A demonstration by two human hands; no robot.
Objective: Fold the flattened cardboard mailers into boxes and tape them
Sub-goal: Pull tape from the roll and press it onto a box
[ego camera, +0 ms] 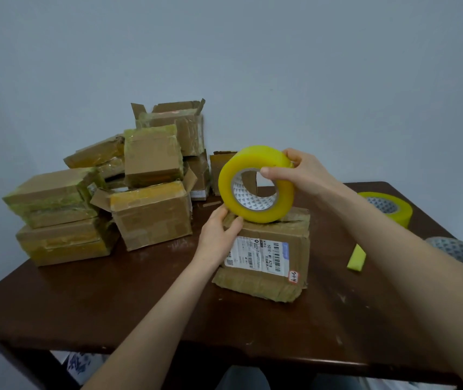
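Brown, creased cardboard is making up the box [267, 260] that is sitting on the dark wooden table [112, 299] straight in front of me, a little right of centre. Its broad face is tilting up toward me and carrying a white shipping label [255, 256] with barcodes, whose print is running sideways, and a small handwritten tag [294, 276] at the near right corner. A slit is showing along the far top edge at the right. The face is looking roughly square from here, so I cannot tell which way its long axis is running. My left hand [219, 232] is gripping the far left corner, thumb pressing on top and fingers curling behind. A yellow tape roll [255, 184] is standing on its edge on that far top edge, touching the cardboard, with its hole facing me and slightly left. My right hand [300, 171] is holding it, thumb hooking into the core and fingers wrapping over the outer rim. Off to the right, a second roll [388, 206] is lying on the table, a third roll [461, 251] is sitting at the table's edge, and a yellow strip [356, 258] is lying between them and the box. To the left and behind, a pile of boxes [151, 215] wrapped in yellowish tape is stacking up against the pale wall [224, 52].
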